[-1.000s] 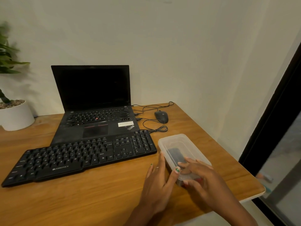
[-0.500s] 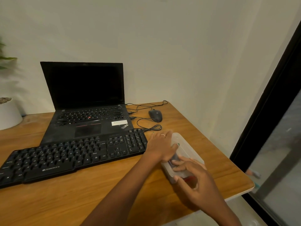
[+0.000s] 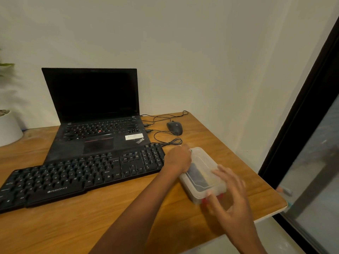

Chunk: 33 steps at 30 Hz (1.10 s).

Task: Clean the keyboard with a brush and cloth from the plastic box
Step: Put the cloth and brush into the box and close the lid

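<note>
On the wooden tabletop (image 3: 77, 224), going left to right: the keyboard (image 3: 80, 173) lies in front of the laptop (image 3: 99, 129), then the lidded plastic box (image 3: 202, 174) sits near the right edge. To open it well, I'd brace one side and peel the lid up gently, so the box doesn't skid off. The left hand (image 3: 177, 159) curls over the box's far-left rim, gripping it. The right hand (image 3: 229, 191), fingers loosely spread, touches the near corner.

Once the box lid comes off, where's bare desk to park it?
Bare wood along the near desk edge, in front of the Zebronics keyboard and left of the left forearm. Crowded: cables and mouse behind the plastic box.
</note>
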Motion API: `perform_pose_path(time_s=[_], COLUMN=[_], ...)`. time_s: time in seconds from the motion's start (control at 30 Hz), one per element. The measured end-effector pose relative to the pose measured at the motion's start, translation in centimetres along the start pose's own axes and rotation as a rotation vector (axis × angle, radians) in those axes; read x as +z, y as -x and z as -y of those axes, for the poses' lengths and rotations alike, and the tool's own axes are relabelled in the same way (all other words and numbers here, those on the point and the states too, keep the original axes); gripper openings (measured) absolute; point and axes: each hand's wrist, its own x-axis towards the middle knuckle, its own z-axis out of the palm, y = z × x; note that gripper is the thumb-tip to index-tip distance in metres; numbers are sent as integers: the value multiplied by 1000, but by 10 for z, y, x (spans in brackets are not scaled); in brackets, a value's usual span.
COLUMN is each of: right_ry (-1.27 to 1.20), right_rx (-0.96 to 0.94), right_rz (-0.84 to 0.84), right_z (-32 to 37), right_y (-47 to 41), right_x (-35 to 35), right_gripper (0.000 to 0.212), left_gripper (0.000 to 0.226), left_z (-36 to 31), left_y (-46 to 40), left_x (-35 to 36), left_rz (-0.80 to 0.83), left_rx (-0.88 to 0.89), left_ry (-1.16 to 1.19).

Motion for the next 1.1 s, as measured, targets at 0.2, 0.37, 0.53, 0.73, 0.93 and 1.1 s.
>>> perform_pose_path(time_s=[0.2,0.37,0.53,0.73,0.93,1.1], right_ry=[-510,-585,-656,-922,-693,-98], right_rx=[726,816,848,936,706,349], right_rz=[-156,69,58,-44,-54,-88], right_z=[-1,5,5,4,18,7], right_y=[1,2,2,10,14,41], right_x=[-24,-18,-22,-32,-36,-5], right_gripper=[63,69,56,50,42,43], left_gripper=[34,34,33,30,33,32], left_z=[-4,-5,-7,-9,-8,-7], left_y=[3,3,5,7,7,7], left_x=[4,4,3,2,3,2], left_rz=[-38,-37,-47,-56,-80,-86], left_rx=[-12,-25,-45,-66,-56,-45], left_ry=[-80,-96,-84,-91,-72,-55])
